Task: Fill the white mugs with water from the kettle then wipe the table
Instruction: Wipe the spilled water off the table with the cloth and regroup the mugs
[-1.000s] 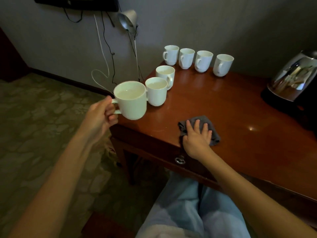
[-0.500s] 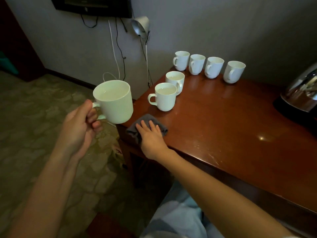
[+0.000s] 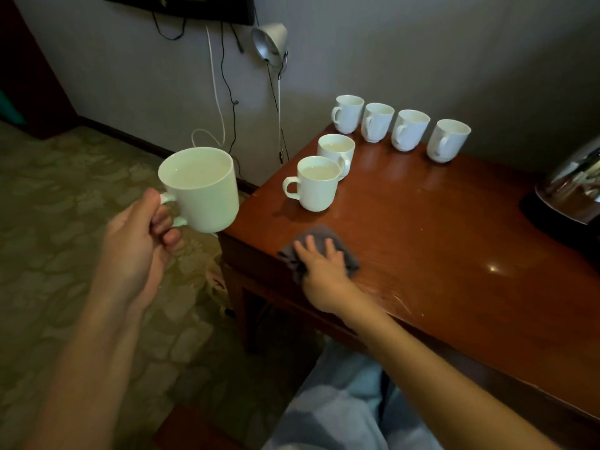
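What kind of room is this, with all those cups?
Probably a hotel room: a black wall-mounted screen, a patterned carpet, and a glossy brown wooden desk carrying matching white ceramic mugs and a shiny metal kettle.

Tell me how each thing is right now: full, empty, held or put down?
Left hand, grips a mug's handle.
Held mug, in the air, off the table, water inside.
Front mug, standing on the table, full of water.
Second mug, standing behind it, full too.
Four back mugs, upright by the wall, fill unclear.
Cloth, flat on the table.
Right hand, fingers straight, pressing the cloth.
Kettle, standing on its base, partly out of view.
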Tool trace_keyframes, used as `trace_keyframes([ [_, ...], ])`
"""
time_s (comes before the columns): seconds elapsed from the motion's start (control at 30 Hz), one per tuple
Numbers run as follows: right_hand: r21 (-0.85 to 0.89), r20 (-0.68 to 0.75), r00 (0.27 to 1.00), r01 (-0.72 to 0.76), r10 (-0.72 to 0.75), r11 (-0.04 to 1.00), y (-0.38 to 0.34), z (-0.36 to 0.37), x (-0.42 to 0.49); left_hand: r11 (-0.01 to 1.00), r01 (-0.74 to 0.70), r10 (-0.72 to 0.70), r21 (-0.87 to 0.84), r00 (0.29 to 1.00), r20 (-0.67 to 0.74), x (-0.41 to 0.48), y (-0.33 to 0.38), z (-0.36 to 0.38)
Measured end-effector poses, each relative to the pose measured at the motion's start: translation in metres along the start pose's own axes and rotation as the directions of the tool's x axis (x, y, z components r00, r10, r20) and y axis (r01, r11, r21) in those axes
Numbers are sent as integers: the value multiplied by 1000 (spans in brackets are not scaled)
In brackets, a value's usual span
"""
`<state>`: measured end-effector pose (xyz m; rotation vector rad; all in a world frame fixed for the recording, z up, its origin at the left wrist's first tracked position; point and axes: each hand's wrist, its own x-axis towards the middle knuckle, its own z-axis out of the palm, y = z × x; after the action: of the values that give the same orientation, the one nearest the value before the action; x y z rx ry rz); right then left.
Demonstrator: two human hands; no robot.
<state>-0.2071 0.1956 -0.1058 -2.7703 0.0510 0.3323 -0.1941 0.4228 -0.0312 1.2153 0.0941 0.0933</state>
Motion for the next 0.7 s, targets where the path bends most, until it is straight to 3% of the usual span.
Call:
trace_keyframes([
  [0.1, -2, 62, 982, 178, -177, 984, -51, 6, 52, 1000, 1, -1, 4, 1000, -13, -2, -2, 5],
  [0.23, -2, 79, 960, 269, -268, 963, -73, 5, 80, 1000, 18, -18, 1, 1000, -5, -5, -8, 12],
  [0.47, -25, -32, 930, 366, -366, 930, 23, 8, -8, 998, 59, -57, -32, 997, 53, -10, -22, 32],
  [0.57, 9, -86, 955, 286, -284, 958, 85, -11, -51, 996, 77, -72, -48, 992, 104, -11, -23, 49],
  [0.7, 46, -139, 990, -9, 15, 999, 180, -48, -46, 990, 114, -98, -79, 978, 185, -10, -25, 78],
])
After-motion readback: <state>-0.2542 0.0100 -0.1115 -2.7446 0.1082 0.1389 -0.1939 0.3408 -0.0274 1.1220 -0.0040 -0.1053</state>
